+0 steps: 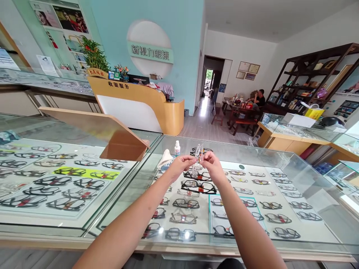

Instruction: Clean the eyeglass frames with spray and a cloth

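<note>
Above the glass display case (241, 244), my left hand (181, 165) and my right hand (212, 164) meet at a pair of clear-framed eyeglasses (199, 151). The fingers of each hand pinch it, one from either side, and the frame stands edge-on to me. Just below lies a pair of black-framed eyeglasses (198, 186) on the glass top. More dark frames sit behind and beneath my hands, partly covered by them. Beyond my left hand stand a small white spray bottle (177, 148) and a whitish cloth (166, 158).
Rows of eyeglasses (183, 218) lie inside the case. A tilted brown panel (112, 127), perhaps a mirror's back, stands on the left case. Farther off are a wooden cashier counter (172, 116), a plant (94, 54), dark shelves (305, 84) and a person (259, 99) seated at a table.
</note>
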A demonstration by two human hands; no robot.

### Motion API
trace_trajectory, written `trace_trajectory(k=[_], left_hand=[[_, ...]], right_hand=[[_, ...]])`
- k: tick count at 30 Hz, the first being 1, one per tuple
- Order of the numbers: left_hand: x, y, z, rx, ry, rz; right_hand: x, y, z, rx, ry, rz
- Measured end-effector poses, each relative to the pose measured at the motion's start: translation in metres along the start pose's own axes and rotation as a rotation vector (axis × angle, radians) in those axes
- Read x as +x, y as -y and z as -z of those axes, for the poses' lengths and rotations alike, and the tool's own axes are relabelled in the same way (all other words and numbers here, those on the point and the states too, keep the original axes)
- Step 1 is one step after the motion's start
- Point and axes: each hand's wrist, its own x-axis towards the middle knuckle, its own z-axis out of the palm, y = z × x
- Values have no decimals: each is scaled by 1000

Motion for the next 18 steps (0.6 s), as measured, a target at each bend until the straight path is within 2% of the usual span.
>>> trace_trajectory(k=[6,11,14,18], left_hand=[[1,-1,2,21,26,16],[0,-4,5,27,-22,-3],[1,-6,9,-4,-93,-21],[2,-12,13,-109,-207,-49]], right_hand=[[0,-2,1,47,1,-49],[3,-4,8,26,-74,-13],[7,-9,16,12,-167,21],[13,-17,27,1,-371,48]])
